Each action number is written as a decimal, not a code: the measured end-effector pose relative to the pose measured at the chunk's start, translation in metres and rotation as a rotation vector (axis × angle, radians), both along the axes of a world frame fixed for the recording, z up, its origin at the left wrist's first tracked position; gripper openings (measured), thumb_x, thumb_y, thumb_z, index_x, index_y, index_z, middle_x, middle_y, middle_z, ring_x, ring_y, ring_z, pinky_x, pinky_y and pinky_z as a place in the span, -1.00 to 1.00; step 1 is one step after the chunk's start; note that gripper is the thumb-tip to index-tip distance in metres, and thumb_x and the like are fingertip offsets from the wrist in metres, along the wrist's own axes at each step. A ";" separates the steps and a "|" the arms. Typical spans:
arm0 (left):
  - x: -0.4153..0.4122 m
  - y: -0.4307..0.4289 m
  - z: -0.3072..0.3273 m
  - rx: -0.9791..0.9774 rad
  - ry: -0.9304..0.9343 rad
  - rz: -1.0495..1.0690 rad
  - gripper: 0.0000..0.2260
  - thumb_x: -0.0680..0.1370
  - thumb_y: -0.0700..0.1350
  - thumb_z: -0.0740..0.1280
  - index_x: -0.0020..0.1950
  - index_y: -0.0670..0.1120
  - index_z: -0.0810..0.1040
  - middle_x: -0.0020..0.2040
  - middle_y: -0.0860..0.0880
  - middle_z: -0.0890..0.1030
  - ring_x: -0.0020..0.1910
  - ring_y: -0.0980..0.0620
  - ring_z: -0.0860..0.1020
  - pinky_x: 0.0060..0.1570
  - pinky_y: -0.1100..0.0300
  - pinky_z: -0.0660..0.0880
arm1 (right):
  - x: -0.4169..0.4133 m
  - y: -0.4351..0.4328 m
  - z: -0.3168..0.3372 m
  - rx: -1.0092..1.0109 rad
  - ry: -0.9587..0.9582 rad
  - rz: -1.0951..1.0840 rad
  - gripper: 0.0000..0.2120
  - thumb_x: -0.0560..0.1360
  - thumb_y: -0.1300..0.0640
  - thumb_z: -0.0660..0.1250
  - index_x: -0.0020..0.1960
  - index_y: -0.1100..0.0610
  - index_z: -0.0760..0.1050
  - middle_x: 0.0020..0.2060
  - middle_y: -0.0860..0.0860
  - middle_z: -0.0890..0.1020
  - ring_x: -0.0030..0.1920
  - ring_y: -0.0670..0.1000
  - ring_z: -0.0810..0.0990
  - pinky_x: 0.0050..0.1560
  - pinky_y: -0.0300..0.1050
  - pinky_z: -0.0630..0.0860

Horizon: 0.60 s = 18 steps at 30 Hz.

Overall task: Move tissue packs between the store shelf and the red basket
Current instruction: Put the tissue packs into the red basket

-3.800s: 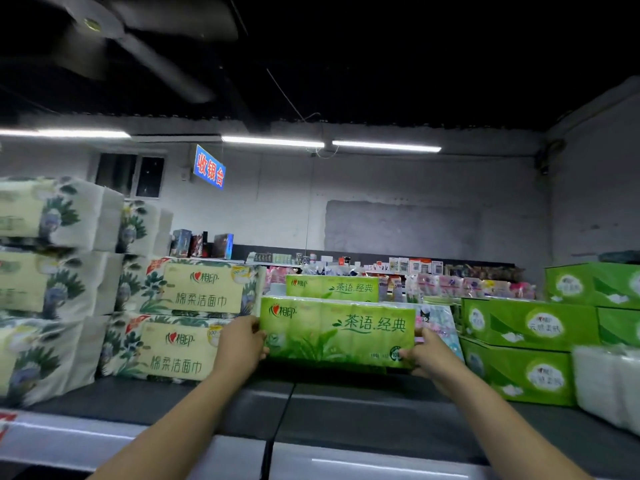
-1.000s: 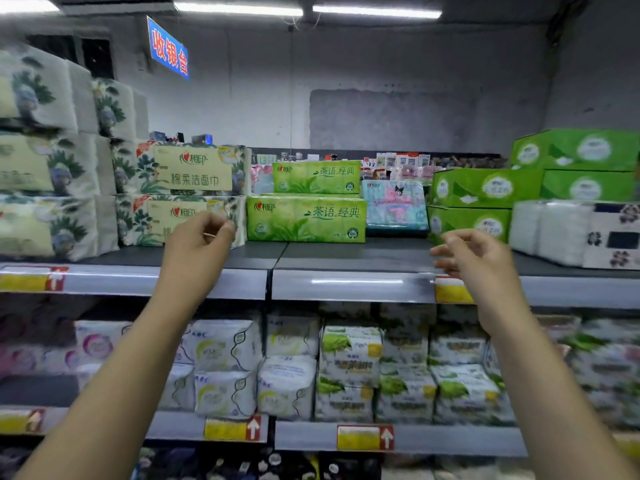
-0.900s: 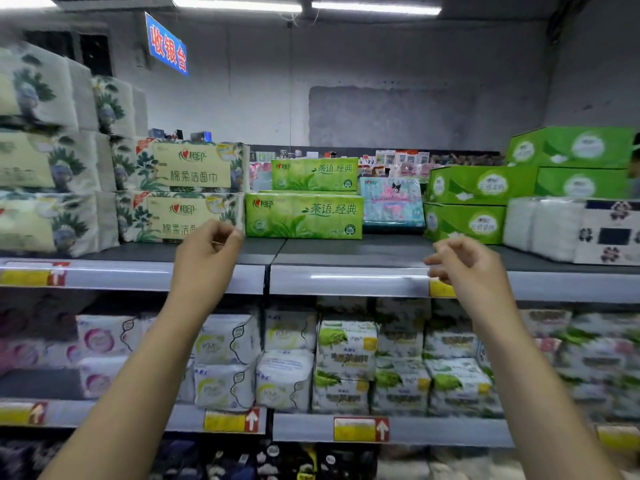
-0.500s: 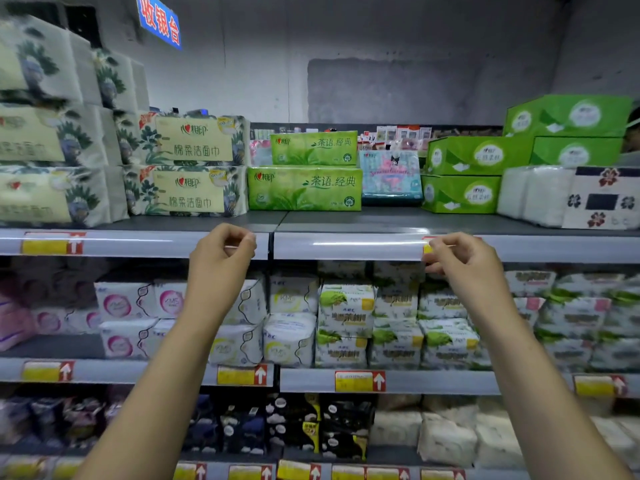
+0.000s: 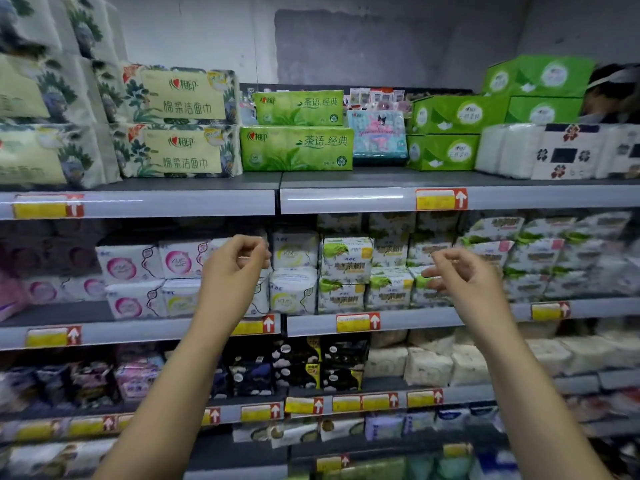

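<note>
Right, both hands are free: your left hand [image 5: 235,271] and right hand [image 5: 464,275] hang loosely curled, holding nothing, before the middle-shelf pad packs [image 5: 346,261]. The green tissue pack [image 5: 296,148] sits on the top shelf [image 5: 207,202]. The red basket is out of view; look down for it. Reaching up, grip both ends squarely: floral packs [image 5: 176,150] and a cartoon pack [image 5: 377,136] crowd its sides.

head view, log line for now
left hand empty | right hand empty | front green plastic tissue pack on grey metal top shelf
</note>
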<state>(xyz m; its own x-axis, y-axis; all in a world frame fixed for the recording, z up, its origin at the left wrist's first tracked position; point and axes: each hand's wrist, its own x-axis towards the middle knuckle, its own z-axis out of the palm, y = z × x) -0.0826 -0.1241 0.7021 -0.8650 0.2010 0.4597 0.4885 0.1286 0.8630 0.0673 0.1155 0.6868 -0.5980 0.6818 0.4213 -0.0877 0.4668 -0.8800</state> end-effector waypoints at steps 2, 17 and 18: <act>0.002 -0.002 -0.006 0.004 -0.013 -0.021 -0.88 0.61 -0.15 0.22 0.01 -0.04 0.55 -0.12 0.04 0.63 -0.08 0.07 0.61 -0.01 0.15 0.52 | 0.006 -0.005 -0.005 -0.005 -0.007 0.005 -0.91 0.58 0.04 0.23 0.00 0.00 0.50 -0.21 0.00 0.66 -0.18 0.00 0.64 -0.05 -0.01 0.56; 0.010 0.004 -0.049 -0.033 -0.084 -0.070 -0.85 0.61 -0.16 0.20 0.07 -0.05 0.55 -0.07 0.03 0.63 -0.16 0.28 0.57 -0.15 0.36 0.44 | 0.011 -0.004 -0.032 -0.035 -0.083 0.027 -0.87 0.58 0.12 0.22 -0.10 -0.06 0.47 -0.17 -0.02 0.65 -0.17 -0.03 0.63 -0.04 -0.02 0.55; 0.009 0.006 -0.055 -0.038 -0.101 -0.072 -0.85 0.61 -0.16 0.20 0.08 -0.06 0.55 -0.05 0.01 0.63 -0.16 0.29 0.57 -0.14 0.37 0.44 | 0.009 -0.002 -0.038 -0.037 -0.104 0.028 -0.86 0.58 0.11 0.21 -0.10 -0.07 0.47 -0.16 -0.03 0.65 -0.15 -0.04 0.63 -0.01 0.01 0.55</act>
<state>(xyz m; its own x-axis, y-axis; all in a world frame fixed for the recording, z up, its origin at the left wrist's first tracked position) -0.0733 -0.1182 0.6475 -0.8892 0.2801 0.3618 0.4085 0.1297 0.9035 0.0763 0.1137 0.6490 -0.6558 0.6785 0.3309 -0.0076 0.4324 -0.9017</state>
